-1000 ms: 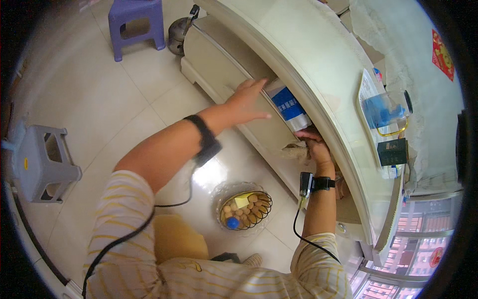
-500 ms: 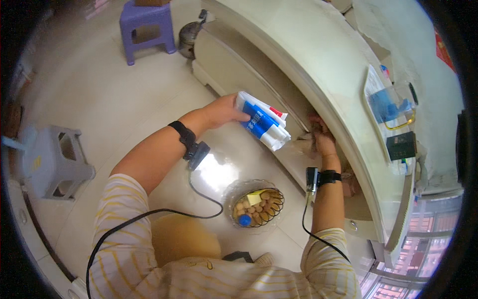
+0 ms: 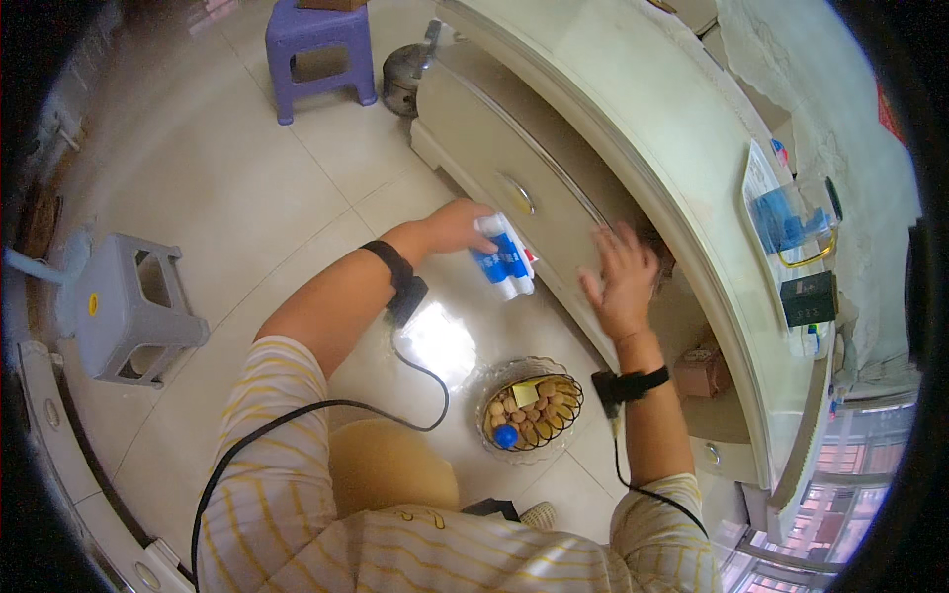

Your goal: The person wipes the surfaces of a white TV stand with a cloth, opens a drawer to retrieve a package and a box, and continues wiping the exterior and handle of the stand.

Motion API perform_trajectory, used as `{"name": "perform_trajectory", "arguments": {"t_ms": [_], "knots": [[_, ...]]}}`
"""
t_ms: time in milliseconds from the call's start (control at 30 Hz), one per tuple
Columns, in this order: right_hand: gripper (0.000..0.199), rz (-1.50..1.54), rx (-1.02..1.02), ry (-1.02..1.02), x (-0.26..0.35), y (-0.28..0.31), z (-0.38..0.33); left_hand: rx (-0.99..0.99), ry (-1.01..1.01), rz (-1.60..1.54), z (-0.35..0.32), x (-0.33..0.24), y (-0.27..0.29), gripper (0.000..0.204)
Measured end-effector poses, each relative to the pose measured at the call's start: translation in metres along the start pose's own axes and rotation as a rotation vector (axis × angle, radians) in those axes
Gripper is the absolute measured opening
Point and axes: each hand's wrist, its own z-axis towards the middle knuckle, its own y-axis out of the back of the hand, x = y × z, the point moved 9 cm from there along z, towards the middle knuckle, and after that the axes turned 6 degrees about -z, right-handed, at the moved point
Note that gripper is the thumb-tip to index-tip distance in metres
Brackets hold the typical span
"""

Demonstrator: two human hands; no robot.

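The person's left hand (image 3: pixel 461 225) holds a blue-and-white packet (image 3: pixel 506 257), its fingers closed around the end nearest the wrist, with the thumb lying over the upper face; a small patch of red shows along the packet's right edge. The packet is above the tiled floor (image 3: pixel 247 198), just in front of a long pale cabinet panel (image 3: pixel 494 163) that carries a curved metal handle (image 3: pixel 516 194). The right hand (image 3: pixel 623 282) is raised near the right end of that panel, its fingers spread wide and slightly blurred, and nothing shows in its grasp; whether it touches the panel cannot be told. Behind it is an open compartment, where a pinkish item (image 3: pixel 700 371) sits in shadow. Each wrist wears a black strap with a small device and a cable. Below and between the forearms, a black wire basket (image 3: pixel 581 397) stands in a clear scalloped dish (image 3: pixel 473 381), holding brown walnuts (image 3: pixel 542 417), a small yellow block (image 3: pixel 525 395) and a blue ball (image 3: pixel 505 436). On the countertop (image 3: pixel 633 109), at the right, are a clear pitcher (image 3: pixel 791 219) with a yellow handle and a dark green box (image 3: pixel 809 298). A purple stool (image 3: pixel 318 38) stands at the upper left, near a metal pot (image 3: pixel 400 84), and a grey stool (image 3: pixel 124 306) stands at the far left.
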Motion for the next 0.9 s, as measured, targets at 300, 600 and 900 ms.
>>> {"name": "perform_trajectory", "arguments": {"t_ms": [300, 600, 900], "knots": [[0.036, 1.063, 0.38, -0.561, 0.01, -0.111, -0.071, -0.004, 0.076, -0.355, 0.05, -0.014, -0.019, 0.042], [0.025, 0.995, 0.162, -0.594, -0.006, -0.101, -0.084, -0.22, -0.047, 0.71, 0.055, -0.037, -0.002, 0.054], [0.022, 0.932, 0.071, -0.591, -0.03, -0.061, -0.09, -0.108, -0.073, 0.679, -0.007, -0.053, 0.001, 0.056]]}}
